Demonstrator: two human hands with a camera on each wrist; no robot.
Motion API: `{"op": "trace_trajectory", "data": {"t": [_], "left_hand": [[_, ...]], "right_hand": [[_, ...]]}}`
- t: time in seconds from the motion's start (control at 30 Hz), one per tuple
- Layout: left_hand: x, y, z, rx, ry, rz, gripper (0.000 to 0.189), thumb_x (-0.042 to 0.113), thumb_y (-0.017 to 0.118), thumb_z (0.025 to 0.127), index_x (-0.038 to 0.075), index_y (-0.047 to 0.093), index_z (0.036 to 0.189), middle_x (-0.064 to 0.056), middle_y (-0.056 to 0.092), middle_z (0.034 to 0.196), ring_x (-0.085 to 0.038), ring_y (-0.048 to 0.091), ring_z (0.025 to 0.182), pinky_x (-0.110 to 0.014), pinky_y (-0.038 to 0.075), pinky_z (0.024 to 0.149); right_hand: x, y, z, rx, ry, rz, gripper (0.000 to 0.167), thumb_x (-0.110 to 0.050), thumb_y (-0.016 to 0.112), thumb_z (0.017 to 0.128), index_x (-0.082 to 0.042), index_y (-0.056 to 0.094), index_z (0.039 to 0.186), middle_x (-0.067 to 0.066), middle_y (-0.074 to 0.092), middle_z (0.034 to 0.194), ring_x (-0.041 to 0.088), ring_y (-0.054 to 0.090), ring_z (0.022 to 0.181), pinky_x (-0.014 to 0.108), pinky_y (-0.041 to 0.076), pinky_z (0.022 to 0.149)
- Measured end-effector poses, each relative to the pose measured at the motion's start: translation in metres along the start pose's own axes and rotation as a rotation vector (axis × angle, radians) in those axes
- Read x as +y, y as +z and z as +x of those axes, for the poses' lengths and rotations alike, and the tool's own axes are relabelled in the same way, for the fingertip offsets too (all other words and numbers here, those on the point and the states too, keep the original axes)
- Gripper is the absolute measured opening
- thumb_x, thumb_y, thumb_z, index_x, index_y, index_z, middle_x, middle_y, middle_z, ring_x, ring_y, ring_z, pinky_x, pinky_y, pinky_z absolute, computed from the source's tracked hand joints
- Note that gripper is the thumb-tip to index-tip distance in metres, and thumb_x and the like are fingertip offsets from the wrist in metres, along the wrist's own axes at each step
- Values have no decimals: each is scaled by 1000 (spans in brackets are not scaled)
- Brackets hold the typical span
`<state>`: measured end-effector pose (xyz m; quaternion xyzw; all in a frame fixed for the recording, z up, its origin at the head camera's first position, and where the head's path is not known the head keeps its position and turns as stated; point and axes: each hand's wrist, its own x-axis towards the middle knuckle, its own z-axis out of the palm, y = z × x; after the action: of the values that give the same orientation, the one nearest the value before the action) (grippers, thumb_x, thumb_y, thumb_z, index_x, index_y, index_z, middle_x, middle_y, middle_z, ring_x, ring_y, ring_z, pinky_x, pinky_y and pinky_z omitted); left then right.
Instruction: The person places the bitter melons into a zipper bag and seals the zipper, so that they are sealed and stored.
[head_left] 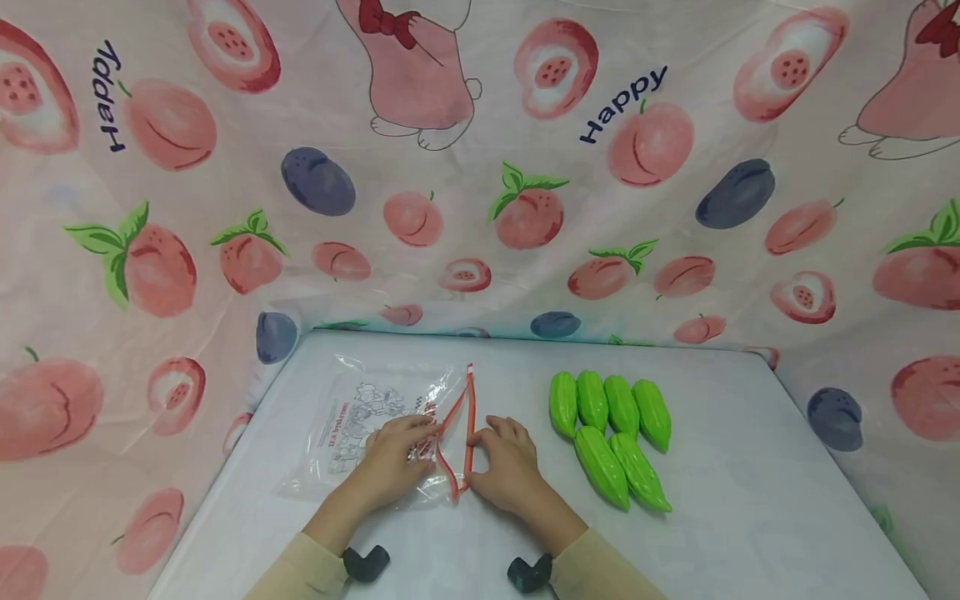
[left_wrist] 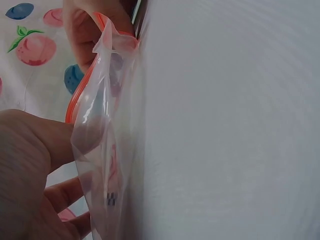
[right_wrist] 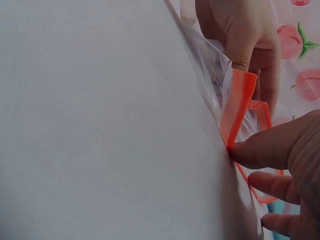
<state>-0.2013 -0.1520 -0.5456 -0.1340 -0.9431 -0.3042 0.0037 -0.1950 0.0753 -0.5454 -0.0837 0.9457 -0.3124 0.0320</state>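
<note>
A clear plastic zip bag (head_left: pixel 322 454) with an orange-red zip edge and printed drawings lies flat on the table, its mouth parted towards the right. My left hand (head_left: pixel 393 458) lies over the bag beside the mouth and grips the upper film, drawing that lip leftward. In the left wrist view the thumb (left_wrist: pixel 60 137) is against the raised film. At the opposite lip, my right hand (head_left: pixel 510 462) presses the orange zip edge (right_wrist: pixel 240 115) with spread thumb and fingertips. Several bright green ridged pods (head_left: pixel 600 467), like toy bitter melons, lie right of that hand.
The white table (head_left: pixel 750 500) meets a fruit-printed cloth (head_left: pixel 465 192) at its back and sides. The pods form two rows, close together. A black wrist device (head_left: pixel 367 564) sits by the left wrist, and another black device (head_left: pixel 529 573) by the right.
</note>
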Motion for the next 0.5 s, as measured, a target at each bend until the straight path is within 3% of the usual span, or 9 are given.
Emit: {"op": "trace_trajectory", "data": {"t": [0.5], "left_hand": [[7,-9,-4,-10,44,-17,73,16,85,90,37,58,155,2,56,162,-31,46,155,-66,37,118]], "right_hand": [[-2,-1,-6,13,8,-17,43,-28,90,80,-22,75,120,14,48,164,46,29,158,73,24,126]]}}
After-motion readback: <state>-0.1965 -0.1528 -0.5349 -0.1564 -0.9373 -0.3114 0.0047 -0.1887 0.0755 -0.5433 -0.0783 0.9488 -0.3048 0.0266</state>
